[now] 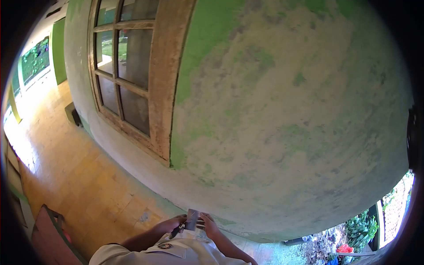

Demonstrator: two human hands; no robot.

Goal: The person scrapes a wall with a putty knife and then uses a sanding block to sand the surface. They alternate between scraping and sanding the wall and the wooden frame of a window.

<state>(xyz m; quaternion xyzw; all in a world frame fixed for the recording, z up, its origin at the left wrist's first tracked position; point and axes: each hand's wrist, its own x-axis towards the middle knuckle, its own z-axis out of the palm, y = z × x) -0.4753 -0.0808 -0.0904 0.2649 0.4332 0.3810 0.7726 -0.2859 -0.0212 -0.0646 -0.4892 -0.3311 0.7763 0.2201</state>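
Low in the view, in front of my chest, both hands meet at a flat grey-brown rectangular piece that looks like a scraper blade. A dark handle-like part shows below my left hand, whose fingers are closed at the piece's left side. My right hand holds the right edge, its fingers bent toward it and slightly apart. The painted wall rises just beyond my hands, with green paint worn to pale, patchy plaster.
A wooden window frame with glass panes is set in the wall. Yellowish floor tiles run along the left. A reddish-brown piece of furniture stands lower left. Plants and a heap of debris lie lower right.
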